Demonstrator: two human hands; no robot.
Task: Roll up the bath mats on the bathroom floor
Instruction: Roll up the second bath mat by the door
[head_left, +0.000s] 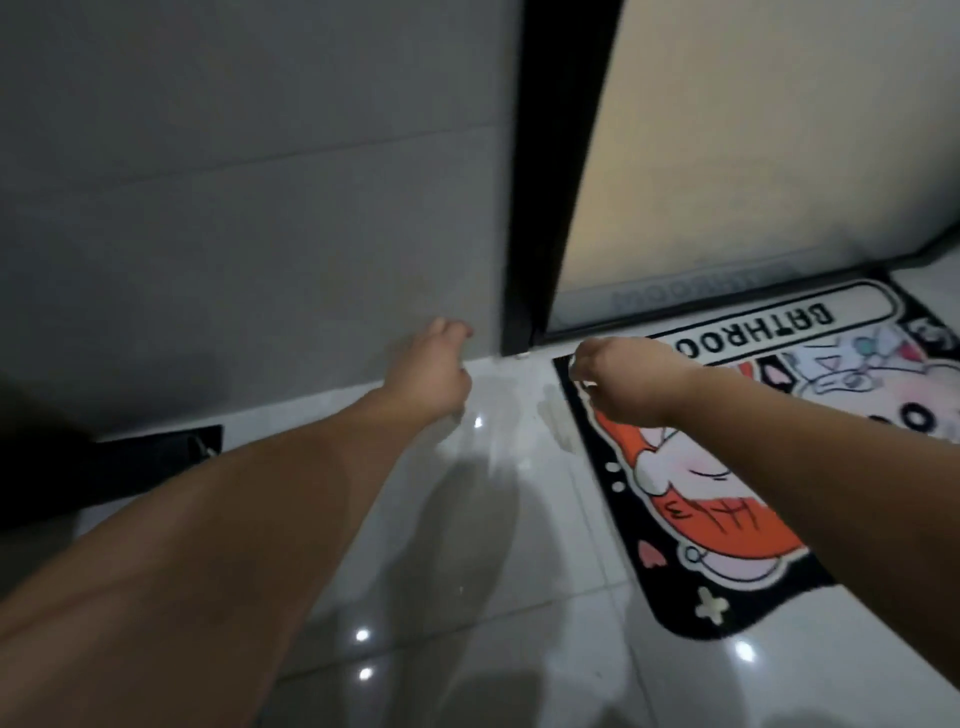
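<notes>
- Bath mat (727, 519): black border, cartoon print in orange, pink and white. White banner along its far edge carries the word "BATHROO…", upside down from this view; the last letter is hidden behind the right hand.
- Mat lies flat on the glossy white floor (467, 597), under and to the right of the right hand, its far edge against the frosted glass door (753, 156). A faint mirrored trace of the lettering shows low in the glass.
- Right hand (623, 379): arm stretched forward, wrist bent down, fingers curled over the mat's far left corner. Grip on the corner cannot be confirmed; blurred.
- Left hand (434, 369): arm stretched forward, fingers loosely curled, holding nothing, near the base of the grey tiled wall (234, 208), left of the black door frame (550, 182).
- Hands apart; bare floor between them.
</notes>
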